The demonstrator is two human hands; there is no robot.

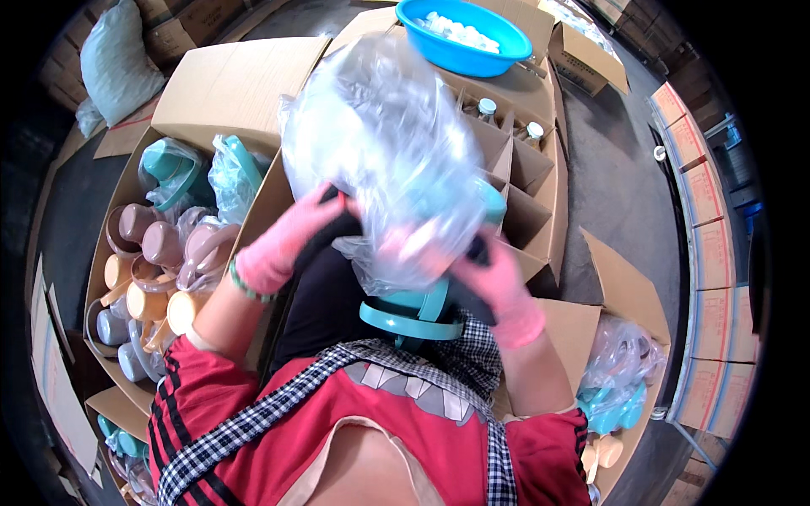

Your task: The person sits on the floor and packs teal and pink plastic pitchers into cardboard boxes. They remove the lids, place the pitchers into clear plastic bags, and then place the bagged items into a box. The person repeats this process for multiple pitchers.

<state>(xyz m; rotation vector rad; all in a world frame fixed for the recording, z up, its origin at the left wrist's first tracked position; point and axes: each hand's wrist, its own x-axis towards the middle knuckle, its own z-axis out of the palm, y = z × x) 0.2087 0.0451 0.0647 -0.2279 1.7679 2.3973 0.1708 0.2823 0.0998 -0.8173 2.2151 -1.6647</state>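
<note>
My left hand [305,229], in a pink and black glove, grips the lower left edge of a large clear plastic bag [371,126]. The bag is puffed out and smeared by motion. On its other side my right hand [499,291], gloved alike, pinches the bag's lower right edge; its fingertips are partly blurred. Below the bag, at my lap, rests a teal plastic piece with a ring-shaped handle [412,320]. Plastic covers its upper part, so I cannot tell its full shape.
At the left, a carton [126,371] holds brown, peach, blue and teal plastic pieces. Ahead stands a divided carton [527,169] with capped bottles, beneath a blue basin [460,67] of small white pieces. Another carton [650,379] at the right holds bagged teal pieces.
</note>
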